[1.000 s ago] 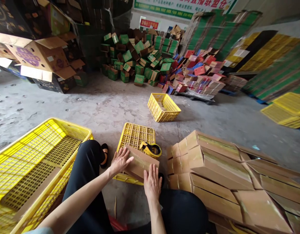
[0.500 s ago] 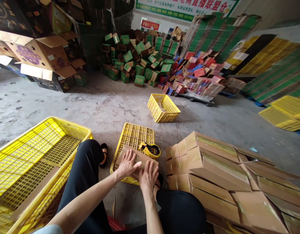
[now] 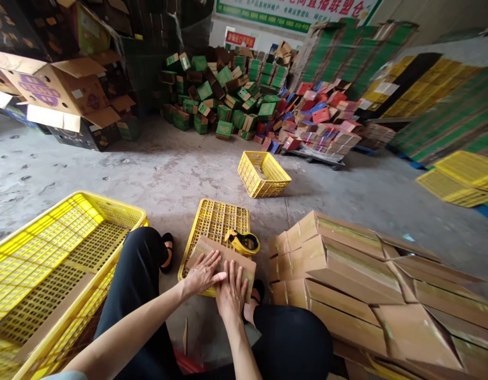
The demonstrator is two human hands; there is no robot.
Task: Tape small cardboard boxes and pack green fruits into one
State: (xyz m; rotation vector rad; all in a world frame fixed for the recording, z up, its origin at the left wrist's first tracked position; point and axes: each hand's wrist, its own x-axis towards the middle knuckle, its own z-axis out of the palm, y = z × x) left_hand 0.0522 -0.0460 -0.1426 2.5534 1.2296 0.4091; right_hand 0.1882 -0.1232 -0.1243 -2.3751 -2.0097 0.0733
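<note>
A flat piece of brown cardboard (image 3: 244, 262) lies tilted across an upturned yellow crate (image 3: 215, 215) between my legs. My left hand (image 3: 204, 271) rests flat on the cardboard with fingers stretched out. Beside it, my right hand (image 3: 231, 291) also presses palm-down near the cardboard's close edge, fingers extended, the left thumb meeting it. A yellow tape dispenser (image 3: 242, 242) lies on the crate just beyond the cardboard. Whether the cardboard is a folded box or a single sheet is hard to tell.
Stacked flattened cardboard boxes (image 3: 347, 269) stand close on my right. A large yellow crate (image 3: 77, 248) with a cardboard strip in it is at my left. Ahead sits a smaller yellow crate (image 3: 263, 177), with heaped green boxes (image 3: 224, 97) and red boxes (image 3: 319, 116) farther off.
Both hands have slid slightly toward me and to the left over the cardboard, and more of its far right surface shows. The tape dispenser stays on the crate.
</note>
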